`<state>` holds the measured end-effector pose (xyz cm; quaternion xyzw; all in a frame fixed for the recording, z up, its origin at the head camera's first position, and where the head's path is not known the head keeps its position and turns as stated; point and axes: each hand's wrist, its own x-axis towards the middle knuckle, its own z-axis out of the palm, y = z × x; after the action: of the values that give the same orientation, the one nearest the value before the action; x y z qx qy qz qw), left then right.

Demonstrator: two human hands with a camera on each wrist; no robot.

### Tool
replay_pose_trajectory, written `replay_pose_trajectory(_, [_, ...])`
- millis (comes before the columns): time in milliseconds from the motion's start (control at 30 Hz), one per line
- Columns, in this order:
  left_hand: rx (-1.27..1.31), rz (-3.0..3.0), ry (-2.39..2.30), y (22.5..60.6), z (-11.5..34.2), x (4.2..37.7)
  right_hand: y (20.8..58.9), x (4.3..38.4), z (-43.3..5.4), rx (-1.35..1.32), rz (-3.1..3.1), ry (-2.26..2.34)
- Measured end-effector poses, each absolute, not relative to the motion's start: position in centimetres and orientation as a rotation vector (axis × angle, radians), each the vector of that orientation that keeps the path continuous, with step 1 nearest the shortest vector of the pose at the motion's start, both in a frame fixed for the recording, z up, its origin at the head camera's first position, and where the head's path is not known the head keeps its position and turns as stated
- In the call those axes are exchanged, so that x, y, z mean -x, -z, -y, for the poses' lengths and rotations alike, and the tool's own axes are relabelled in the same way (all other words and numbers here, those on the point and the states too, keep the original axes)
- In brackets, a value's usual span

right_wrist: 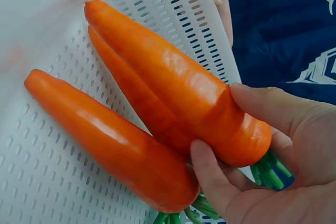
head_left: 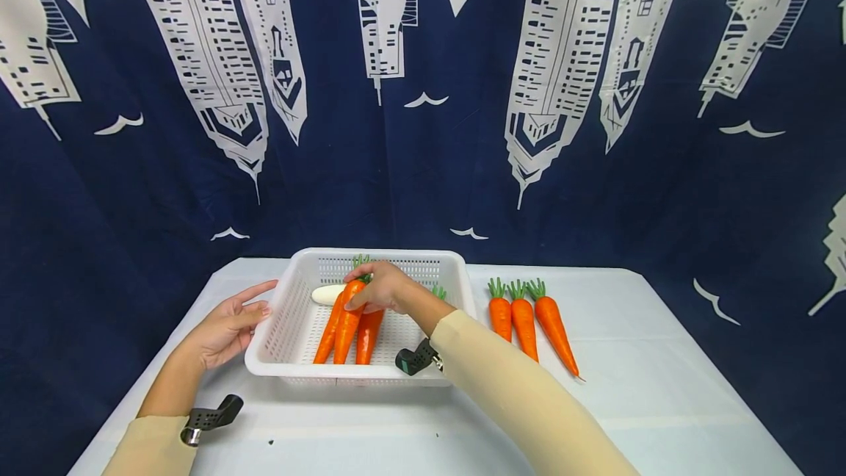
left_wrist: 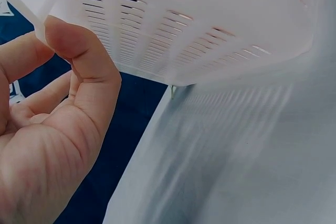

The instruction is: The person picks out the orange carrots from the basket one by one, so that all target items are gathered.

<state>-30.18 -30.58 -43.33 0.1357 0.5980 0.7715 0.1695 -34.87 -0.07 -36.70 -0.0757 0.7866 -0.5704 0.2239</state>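
Observation:
A white perforated plastic basket (head_left: 297, 371) sits on the table, and my left hand (head_left: 228, 329) pinches its left rim between thumb and fingers. My right hand (head_left: 383, 286) reaches into it and grips an orange carrot (head_left: 346, 322) near its green-stemmed top. In the right wrist view that carrot (right_wrist: 173, 72) overlaps a second carrot (right_wrist: 128, 85), with thumb and fingers on either side of its thick end. A third carrot (right_wrist: 105, 135) lies next to them on the basket floor. A smooth white elongated thing (head_left: 327, 294) lies behind the carrots, partly hidden.
Three more carrots (head_left: 523, 325) lie side by side on the white table (head_left: 661, 380), right of the basket, stems pointing away. Green stems (head_left: 439, 291) show inside the basket behind my right forearm. A dark blue patterned cloth (head_left: 396, 167) hangs behind the table.

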Motion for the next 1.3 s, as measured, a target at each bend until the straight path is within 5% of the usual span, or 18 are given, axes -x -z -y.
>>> replay_pose_trajectory(1300, [-0.361,-1.728,-2.186,43.2,30.5,30.0,35.4,34.6,-6.9,0.232,-1.983,1.931])
